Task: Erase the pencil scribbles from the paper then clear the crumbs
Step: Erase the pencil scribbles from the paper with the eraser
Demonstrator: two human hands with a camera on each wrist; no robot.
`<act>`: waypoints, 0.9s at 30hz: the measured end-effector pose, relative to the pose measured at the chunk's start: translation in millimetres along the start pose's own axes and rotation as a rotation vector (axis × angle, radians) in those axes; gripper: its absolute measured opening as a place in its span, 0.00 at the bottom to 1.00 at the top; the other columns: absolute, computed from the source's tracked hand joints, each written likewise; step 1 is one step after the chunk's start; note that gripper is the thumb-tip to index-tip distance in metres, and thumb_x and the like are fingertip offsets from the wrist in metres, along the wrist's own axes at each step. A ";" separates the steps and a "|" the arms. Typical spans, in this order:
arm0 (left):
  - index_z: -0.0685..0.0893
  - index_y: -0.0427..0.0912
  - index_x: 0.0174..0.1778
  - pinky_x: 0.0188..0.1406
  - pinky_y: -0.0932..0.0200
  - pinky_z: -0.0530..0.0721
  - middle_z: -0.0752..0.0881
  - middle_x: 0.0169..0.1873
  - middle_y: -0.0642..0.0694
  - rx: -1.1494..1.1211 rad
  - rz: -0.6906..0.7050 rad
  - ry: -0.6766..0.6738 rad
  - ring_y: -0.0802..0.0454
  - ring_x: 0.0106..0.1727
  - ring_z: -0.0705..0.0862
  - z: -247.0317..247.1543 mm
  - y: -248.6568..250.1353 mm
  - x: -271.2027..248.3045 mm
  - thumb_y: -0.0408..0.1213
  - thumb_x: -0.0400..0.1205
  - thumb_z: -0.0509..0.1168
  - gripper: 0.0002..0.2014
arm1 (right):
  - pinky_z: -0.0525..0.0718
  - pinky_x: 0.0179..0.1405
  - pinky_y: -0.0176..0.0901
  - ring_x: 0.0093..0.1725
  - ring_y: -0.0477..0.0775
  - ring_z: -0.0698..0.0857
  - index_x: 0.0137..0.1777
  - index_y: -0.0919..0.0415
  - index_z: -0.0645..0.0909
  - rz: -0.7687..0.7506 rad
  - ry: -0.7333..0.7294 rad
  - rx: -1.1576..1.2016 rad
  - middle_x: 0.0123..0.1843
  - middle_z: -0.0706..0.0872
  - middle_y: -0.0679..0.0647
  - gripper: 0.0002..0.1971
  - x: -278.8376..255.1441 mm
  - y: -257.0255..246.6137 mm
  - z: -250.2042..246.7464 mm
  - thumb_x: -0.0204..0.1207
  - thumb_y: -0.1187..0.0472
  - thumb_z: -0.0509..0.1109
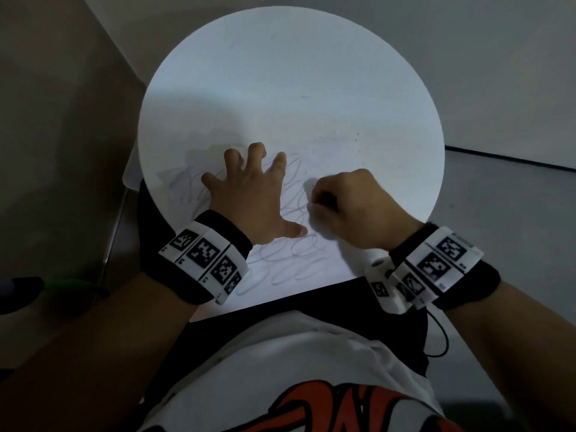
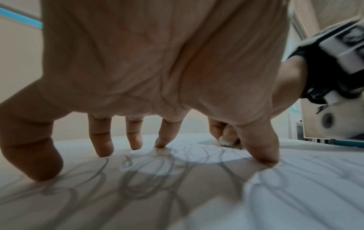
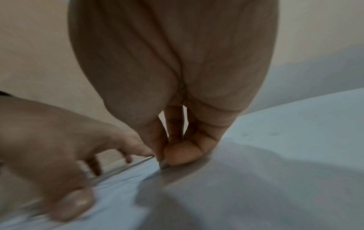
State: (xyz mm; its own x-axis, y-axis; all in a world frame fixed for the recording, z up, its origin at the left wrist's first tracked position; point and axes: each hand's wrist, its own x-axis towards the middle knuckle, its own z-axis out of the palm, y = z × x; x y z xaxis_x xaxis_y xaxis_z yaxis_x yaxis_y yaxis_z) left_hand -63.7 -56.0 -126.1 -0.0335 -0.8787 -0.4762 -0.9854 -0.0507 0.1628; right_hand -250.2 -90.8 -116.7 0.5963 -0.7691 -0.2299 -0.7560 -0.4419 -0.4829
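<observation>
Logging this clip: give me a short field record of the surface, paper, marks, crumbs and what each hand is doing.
surface: round white table
paper: white sheet at the near edge
scribbles: grey pencil loops, mostly still there
crumbs: a few dark specks beyond the right hand
left hand: fingers spread, tips pressing the sheet flat
right hand: curled, grip pinching a small eraser against the sheet

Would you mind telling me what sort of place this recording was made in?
Probably a plain indoor room, at a small round white table set near bare walls. A sheet of paper with pencil scribbles lies on it, so it serves as a simple desk.
</observation>
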 end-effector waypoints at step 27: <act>0.51 0.55 0.87 0.64 0.24 0.72 0.55 0.78 0.46 0.008 -0.017 0.004 0.33 0.76 0.57 0.3 -2.7 1.2 0.81 0.61 0.69 0.63 | 0.82 0.35 0.46 0.32 0.56 0.85 0.38 0.62 0.85 0.075 0.112 -0.021 0.33 0.88 0.54 0.07 15.6 -3.8 -2.1 0.76 0.62 0.68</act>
State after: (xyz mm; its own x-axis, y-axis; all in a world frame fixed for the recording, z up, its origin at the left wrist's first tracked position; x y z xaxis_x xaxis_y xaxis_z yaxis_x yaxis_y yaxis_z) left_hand -61.1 -56.7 -127.3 -0.0156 -0.8797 -0.4753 -0.9870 -0.0624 0.1480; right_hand -238.7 -102.1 -116.7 0.5048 -0.8467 -0.1683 -0.8037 -0.3898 -0.4497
